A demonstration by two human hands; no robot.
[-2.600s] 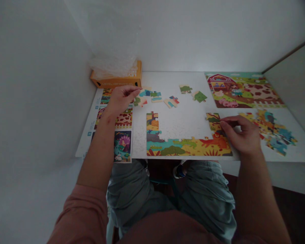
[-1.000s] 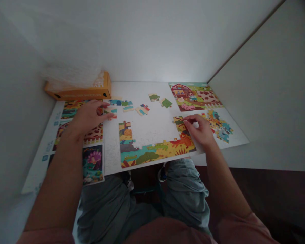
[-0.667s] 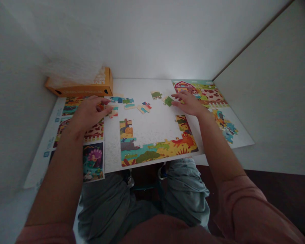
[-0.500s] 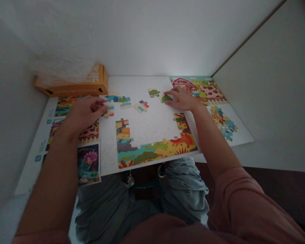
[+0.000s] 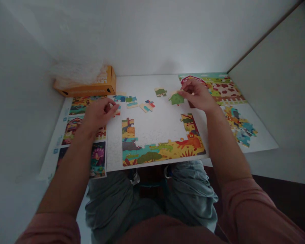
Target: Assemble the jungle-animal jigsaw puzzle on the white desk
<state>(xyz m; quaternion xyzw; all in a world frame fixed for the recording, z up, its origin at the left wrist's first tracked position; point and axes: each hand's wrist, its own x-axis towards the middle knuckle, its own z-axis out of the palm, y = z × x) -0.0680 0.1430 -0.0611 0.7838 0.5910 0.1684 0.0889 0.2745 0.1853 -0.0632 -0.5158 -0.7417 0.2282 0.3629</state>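
Head view: right hand (image 5: 197, 96) pinching a green tree-shaped jigsaw piece (image 5: 176, 99) in a narrow grip of fingers and thumb, held over the white board (image 5: 152, 84) near its far edge, well apart from the assembled border section (image 5: 162, 150) along the near edge. Left hand (image 5: 99, 115) curled, fingers close together, just beside loose pieces (image 5: 147, 106) at the board's left edge; any hold impossible to tell. Orange box (image 5: 99, 84) beyond, past the far left corner; farm picture sheet (image 5: 213, 88) just behind the right hand.
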